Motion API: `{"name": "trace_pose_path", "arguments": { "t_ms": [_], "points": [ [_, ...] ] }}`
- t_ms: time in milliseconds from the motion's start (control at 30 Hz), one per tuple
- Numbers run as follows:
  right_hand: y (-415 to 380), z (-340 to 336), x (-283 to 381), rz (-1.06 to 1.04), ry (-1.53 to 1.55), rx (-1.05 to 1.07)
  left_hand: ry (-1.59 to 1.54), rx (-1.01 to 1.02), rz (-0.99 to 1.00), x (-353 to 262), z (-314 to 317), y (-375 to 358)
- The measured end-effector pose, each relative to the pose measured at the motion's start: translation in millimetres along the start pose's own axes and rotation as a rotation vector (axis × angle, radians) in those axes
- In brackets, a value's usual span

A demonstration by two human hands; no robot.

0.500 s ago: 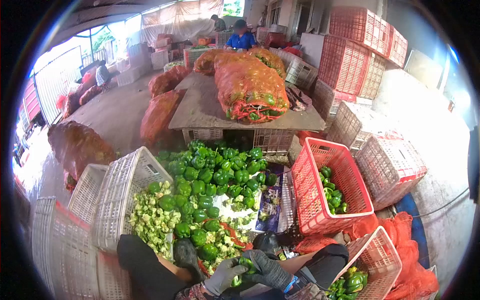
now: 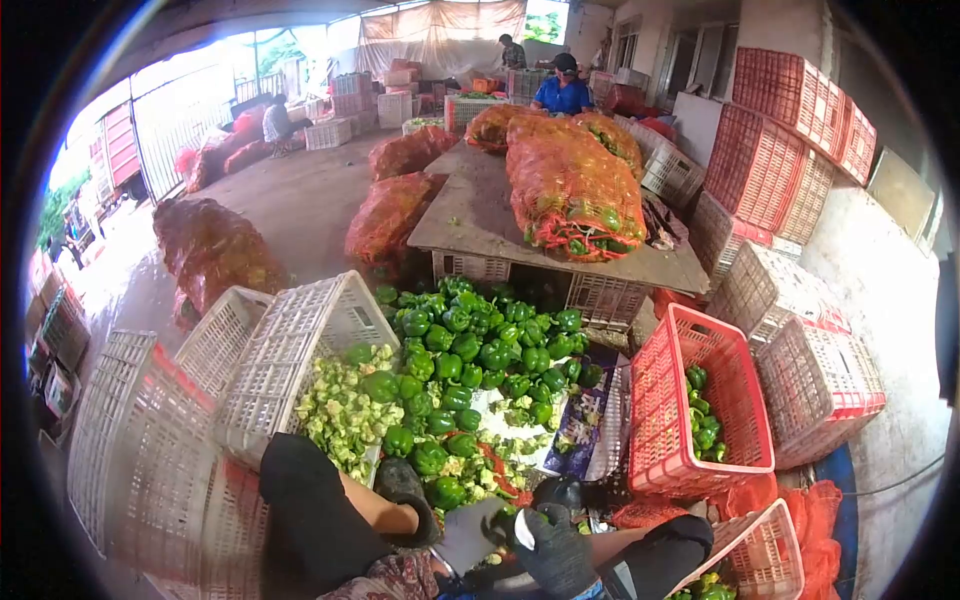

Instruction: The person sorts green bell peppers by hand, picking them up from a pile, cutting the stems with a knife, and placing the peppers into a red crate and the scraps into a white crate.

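Low at the front, between my knees, my gloved hands are close together. My left hand (image 2: 468, 537), in a grey glove, is curled around a green bell pepper (image 2: 497, 524), mostly hidden by the fingers. My right hand (image 2: 556, 556), in a darker glove, is closed beside it; a small pale strip (image 2: 523, 529) shows at its fingers, and I cannot tell what it is. Beyond my hands spreads a heap of green bell peppers (image 2: 490, 345). Pale cut pepper cores (image 2: 345, 405) are piled to the left, with more scattered near my feet.
White crates (image 2: 290, 360) stand at the left. To the right are a red crate (image 2: 690, 440) with peppers inside and a tilted pale crate (image 2: 760, 560). Ahead, a low table (image 2: 465, 215) bears full mesh sacks (image 2: 570, 180). A person in blue (image 2: 563, 95) is behind it.
The view has swung left, so the scene sits further right. My hands have shifted a little right and lower; the pepper between them is now more covered.
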State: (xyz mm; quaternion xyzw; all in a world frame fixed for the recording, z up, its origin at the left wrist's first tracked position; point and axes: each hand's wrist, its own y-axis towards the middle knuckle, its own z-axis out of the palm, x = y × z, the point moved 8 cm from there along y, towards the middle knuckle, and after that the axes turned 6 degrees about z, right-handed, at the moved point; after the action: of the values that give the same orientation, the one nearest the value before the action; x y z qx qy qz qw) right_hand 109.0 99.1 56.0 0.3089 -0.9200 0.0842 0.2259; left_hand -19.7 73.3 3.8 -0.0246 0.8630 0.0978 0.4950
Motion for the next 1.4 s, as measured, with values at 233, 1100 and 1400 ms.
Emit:
{"name": "trace_pose_path", "arguments": {
  "t_ms": [233,1100,1400],
  "points": [
    [-11.3,-37.3,-46.1,0.249,0.878,-0.108,-0.519,-0.587,-0.572,164.1,-32.0,29.1],
    [307.6,66.4,-178.8,-0.179,0.248,-0.262,1.096,0.658,-0.025,250.6,-66.3,316.3],
    [358.1,211.8,-177.8,0.2,0.676,-0.035,0.514,0.281,-0.208,311.7,-68.4,336.4]
  ]
}}
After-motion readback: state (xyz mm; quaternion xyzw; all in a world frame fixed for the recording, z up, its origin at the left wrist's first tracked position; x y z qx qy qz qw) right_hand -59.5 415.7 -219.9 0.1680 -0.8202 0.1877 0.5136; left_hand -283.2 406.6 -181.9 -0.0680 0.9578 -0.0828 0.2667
